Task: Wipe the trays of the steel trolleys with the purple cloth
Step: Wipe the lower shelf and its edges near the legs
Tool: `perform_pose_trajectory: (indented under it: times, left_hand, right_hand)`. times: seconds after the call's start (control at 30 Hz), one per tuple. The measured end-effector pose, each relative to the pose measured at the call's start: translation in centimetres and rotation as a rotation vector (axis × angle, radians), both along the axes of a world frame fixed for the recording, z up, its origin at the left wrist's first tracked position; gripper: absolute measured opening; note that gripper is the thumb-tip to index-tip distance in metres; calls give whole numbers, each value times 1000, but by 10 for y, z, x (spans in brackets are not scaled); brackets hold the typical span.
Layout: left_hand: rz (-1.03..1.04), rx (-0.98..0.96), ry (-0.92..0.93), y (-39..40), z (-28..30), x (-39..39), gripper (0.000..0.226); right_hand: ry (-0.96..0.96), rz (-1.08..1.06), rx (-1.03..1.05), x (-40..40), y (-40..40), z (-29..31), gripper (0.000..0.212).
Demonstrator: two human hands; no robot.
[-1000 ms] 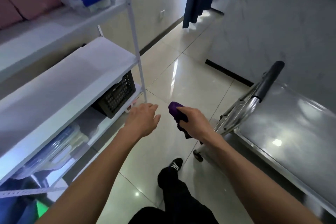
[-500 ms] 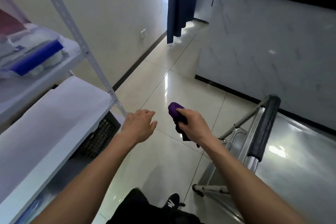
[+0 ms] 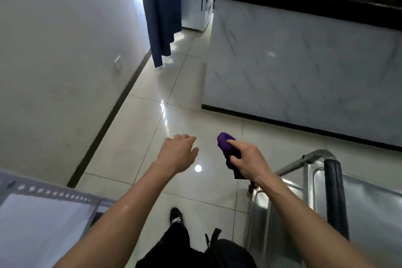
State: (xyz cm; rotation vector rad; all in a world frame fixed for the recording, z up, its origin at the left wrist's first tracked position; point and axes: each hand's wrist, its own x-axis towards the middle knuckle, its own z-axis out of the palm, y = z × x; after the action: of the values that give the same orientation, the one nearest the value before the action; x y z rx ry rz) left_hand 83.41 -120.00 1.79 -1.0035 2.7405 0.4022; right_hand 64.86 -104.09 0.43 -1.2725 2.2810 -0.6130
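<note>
Glossy cream floor tiles (image 3: pixel 134 137) fill your head view. Your right hand (image 3: pixel 245 159) clamps its fingers (image 3: pixel 233 142) around the bunched, soft purple cloth (image 3: pixel 226 143), carried ready for wiping. Your left hand (image 3: pixel 178 152) hangs loosely spread, empty. Right of your gripping fingers waits the shiny steel trolley (image 3: pixel 369 213), its tray untouched.

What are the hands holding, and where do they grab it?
The right hand grips the bunched purple cloth around its middle. The left hand holds nothing.
</note>
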Motion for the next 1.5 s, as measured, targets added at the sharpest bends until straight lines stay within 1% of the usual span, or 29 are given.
perform_pose_trajectory:
  times: [0.13,0.43,0.53,0.63,0.7,0.83,0.97,1.07,1.13,1.23,1.37,1.5]
  left_hand:
    - [-126,-3,29,-47,10,-61,43]
    - [-406,51,52,-104,-2,-219,47]
    - [-461,47,17,-120,-3,-278,47]
    - [-508,7,-8,-136,1,-331,39]
    - [-519,30,2,-147,7,-363,35]
    - [-588,53,27,-163,9,-430,32]
    - [-658,124,17,-174,-2,-497,39]
    - [-742,159,-21,-184,-13,-556,42]
    - [-815,174,-13,-187,-14,-598,44]
    - [-953,175,21,-182,-14,-653,44]
    - [-1126,217,20,-154,-15,-713,41]
    - [-1313,240,-15,-104,-22,-760,47]
  right_hand:
    - [33,-150,-13,-36,-22,3,51]
    - [-14,-397,14,-131,-51,-18,52]
    - [-22,-442,2,-177,-63,-23,52]
    - [-31,-478,2,-225,-77,-21,48]
    - [-12,-497,4,-254,-85,-15,43]
    - [-41,-595,-17,-302,-96,-9,43]
    - [-64,-717,13,-348,-95,-18,51]
    - [-70,-804,59,-377,-90,-22,51]
    - [-61,-870,89,-398,-90,-21,50]
    - [-64,-989,122,-426,-90,-15,42]
    - [-75,-1151,99,-453,-80,-9,48]
    - [-95,-1349,80,-461,-52,-13,50]
